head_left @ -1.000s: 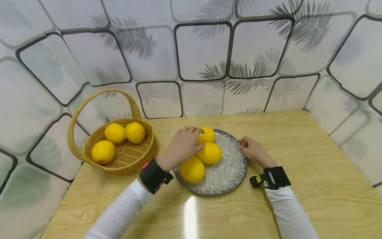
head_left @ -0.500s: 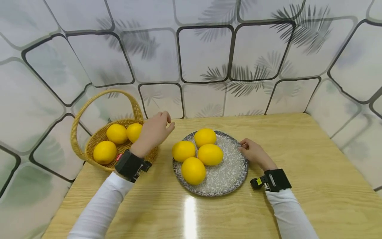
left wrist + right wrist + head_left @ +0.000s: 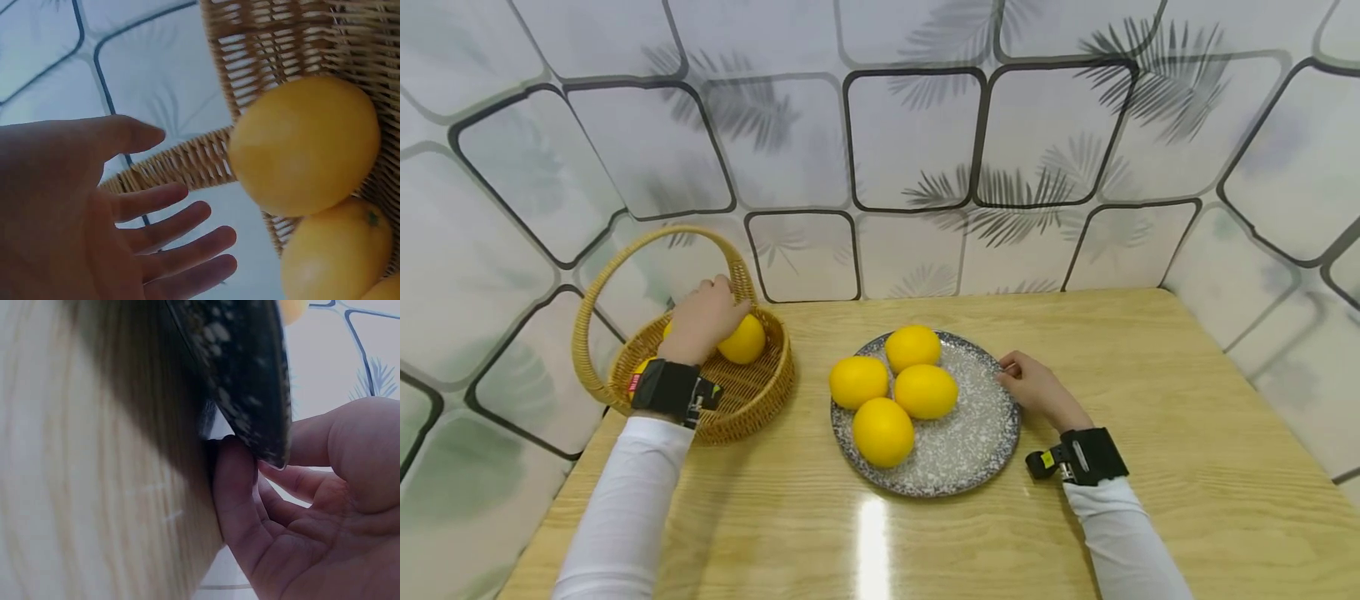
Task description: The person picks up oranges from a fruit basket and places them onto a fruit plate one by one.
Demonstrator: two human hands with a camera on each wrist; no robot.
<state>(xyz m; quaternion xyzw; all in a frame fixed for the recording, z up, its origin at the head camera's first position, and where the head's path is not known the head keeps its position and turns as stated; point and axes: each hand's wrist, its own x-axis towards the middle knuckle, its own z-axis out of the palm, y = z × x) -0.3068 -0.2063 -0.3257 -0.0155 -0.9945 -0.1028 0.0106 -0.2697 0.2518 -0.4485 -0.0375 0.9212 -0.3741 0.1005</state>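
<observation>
My left hand (image 3: 702, 321) hangs over the wicker basket (image 3: 778, 367), palm down, holding nothing. In the left wrist view its fingers (image 3: 187, 240) are spread and nearly straight, a little apart from a yellow citrus fruit (image 3: 306, 147). Another fruit (image 3: 334, 250), with a green stem mark, lies beside that one. In the head view the hand and wrist partly hide the fruits in the basket. My right hand (image 3: 1037, 387) pinches the rim of the speckled grey plate (image 3: 973, 425), thumb above and fingers curled below. Several yellow fruits (image 3: 927, 392) sit on the plate's left half.
The basket's tall arched handle (image 3: 582, 333) rises over its left and back. Plate and basket stand side by side on a wooden table (image 3: 820, 533). A patterned wall (image 3: 910, 250) closes off the back and sides.
My left hand has let go of a fruit at the plate's left edge and moved left over the basket. The plate now bears this added fruit. The right hand has stayed at the rim.
</observation>
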